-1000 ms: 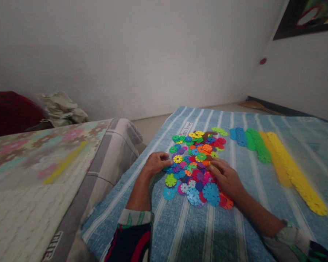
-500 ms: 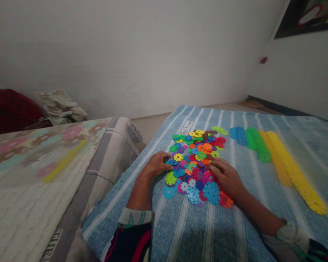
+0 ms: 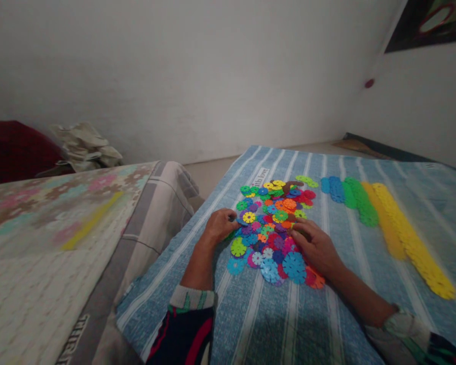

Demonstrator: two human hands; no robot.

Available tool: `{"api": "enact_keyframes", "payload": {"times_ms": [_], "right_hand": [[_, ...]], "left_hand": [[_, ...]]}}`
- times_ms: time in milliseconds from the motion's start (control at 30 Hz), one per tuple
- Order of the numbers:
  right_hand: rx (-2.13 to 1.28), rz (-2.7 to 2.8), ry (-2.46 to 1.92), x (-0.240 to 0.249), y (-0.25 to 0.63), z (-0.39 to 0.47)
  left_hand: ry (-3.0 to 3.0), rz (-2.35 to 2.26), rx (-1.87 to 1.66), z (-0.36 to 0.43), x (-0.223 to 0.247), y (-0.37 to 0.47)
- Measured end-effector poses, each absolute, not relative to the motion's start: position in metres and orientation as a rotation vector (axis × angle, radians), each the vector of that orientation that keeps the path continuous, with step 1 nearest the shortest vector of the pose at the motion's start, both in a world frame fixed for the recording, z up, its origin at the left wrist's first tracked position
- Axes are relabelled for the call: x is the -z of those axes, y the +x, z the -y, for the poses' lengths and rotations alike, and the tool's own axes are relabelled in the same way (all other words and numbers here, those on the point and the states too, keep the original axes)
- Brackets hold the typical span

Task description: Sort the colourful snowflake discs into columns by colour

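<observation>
A loose pile of notched plastic flower discs (image 3: 268, 238) in many colours lies spread on a blue striped cloth (image 3: 243, 324). At the pile's left edge is my left hand (image 3: 222, 224), thumb and fingers curled together by a blue disc; what they pinch is hidden. My right hand (image 3: 314, 243) rests at the right edge, its fingertips drawn together beside a brown disc (image 3: 291, 218). Whatever lies between those fingertips cannot be made out. Larger light-blue discs (image 3: 294, 267) and a lime-green disc (image 3: 238, 247) sit at the near side.
Joined disc strips lie to the right: blue (image 3: 336, 189), green (image 3: 365, 205) and yellow (image 3: 414, 241). On the left stands another surface with a floral cover (image 3: 79, 203), a yellow strip (image 3: 93, 221) on it. A white wall (image 3: 220, 76) rises behind.
My left hand has shifted very slightly up, and its fingers have curled more at the pile's left edge. My right hand stays nearly still. The view has tilted slightly.
</observation>
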State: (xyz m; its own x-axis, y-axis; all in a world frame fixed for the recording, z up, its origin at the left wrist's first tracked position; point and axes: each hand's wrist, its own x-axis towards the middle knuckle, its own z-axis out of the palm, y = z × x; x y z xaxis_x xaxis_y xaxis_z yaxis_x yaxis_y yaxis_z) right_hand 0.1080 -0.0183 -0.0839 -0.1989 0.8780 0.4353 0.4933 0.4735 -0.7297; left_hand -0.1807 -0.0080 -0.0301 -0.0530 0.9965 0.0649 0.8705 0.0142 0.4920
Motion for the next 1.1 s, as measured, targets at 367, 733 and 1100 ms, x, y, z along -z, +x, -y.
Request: {"api": "enact_keyframes", "payload": {"times_ms": [367, 733, 1100], "right_hand": [[-0.013, 2.308, -0.809, 0.05, 0.058, 0.038], [-0.012, 2.632, -1.017, 0.041, 0.017, 0.036], [0.163, 2.611, -0.883, 0.058, 0.017, 0.025]], "left_hand": [[1.694, -1.836, -0.784, 0.009, 0.036, -0.191], [1.674, -1.893, -0.877, 0.006, 0.044, -0.188], [1.693, -1.898, -0.88, 0.004, 0.049, -0.186]]}}
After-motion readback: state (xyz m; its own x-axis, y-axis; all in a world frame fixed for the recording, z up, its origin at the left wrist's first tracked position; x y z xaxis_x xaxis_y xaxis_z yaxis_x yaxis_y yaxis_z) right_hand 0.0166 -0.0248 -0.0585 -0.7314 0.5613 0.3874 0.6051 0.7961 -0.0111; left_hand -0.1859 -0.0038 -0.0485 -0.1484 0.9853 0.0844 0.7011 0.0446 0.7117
